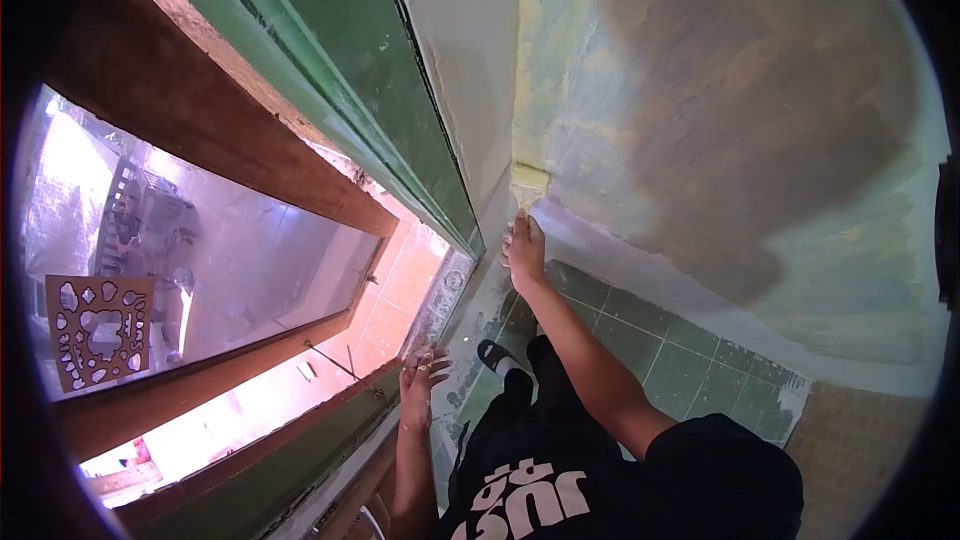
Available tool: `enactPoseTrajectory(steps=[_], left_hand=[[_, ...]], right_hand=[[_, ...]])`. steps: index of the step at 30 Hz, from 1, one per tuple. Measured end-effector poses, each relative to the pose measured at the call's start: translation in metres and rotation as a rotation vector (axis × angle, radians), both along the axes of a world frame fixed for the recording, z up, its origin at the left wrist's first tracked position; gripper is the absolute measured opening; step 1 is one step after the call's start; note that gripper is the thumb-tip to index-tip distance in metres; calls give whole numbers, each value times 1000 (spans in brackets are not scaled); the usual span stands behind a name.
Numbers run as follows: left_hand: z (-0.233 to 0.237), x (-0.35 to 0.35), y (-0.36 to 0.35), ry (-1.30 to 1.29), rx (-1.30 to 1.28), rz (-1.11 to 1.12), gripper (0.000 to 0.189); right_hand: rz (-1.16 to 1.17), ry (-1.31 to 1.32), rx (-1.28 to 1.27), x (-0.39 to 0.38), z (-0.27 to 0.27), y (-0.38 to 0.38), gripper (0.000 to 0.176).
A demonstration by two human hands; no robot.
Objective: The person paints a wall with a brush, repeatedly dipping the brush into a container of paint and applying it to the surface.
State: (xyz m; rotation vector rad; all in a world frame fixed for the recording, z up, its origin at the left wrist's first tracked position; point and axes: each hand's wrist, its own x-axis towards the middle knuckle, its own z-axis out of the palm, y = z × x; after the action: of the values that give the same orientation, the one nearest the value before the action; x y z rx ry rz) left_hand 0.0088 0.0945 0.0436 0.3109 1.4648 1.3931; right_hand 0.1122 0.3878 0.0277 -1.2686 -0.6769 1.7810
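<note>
My right hand [525,248] is closed around the handle of a paintbrush [529,180]. The brush's wide, pale yellow bristles touch the wall [600,165] low down, close to the inner corner. Patchy yellow and bluish-white paint covers this wall, and a large shadow falls across it. My left hand [424,372] hangs beside the door frame, its fingers spread and spotted with pale paint; nothing is in it.
A green door frame [330,90] and a brown-framed glass window panel [250,240] stand to the left, with a brown cut-out card [101,332] on the glass. Underfoot are paint-spotted green tiles [690,370]. A tan board [850,460] lies at the lower right.
</note>
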Motion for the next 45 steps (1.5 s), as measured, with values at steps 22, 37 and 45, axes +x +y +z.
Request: enactPoseTrajectory(steps=[22,37,45], left_hand=[[7,-21,-7,19,-3,71,42],[-16,-18,-27,-54,-106,131,42],[-11,-10,-23,-53,-104,70,39]], right_hand=[[46,-209,135,0,-118,21,38],[-151,-587,641,-8,-125,20,31],[-170,-852,659,-3,-266,11,39]])
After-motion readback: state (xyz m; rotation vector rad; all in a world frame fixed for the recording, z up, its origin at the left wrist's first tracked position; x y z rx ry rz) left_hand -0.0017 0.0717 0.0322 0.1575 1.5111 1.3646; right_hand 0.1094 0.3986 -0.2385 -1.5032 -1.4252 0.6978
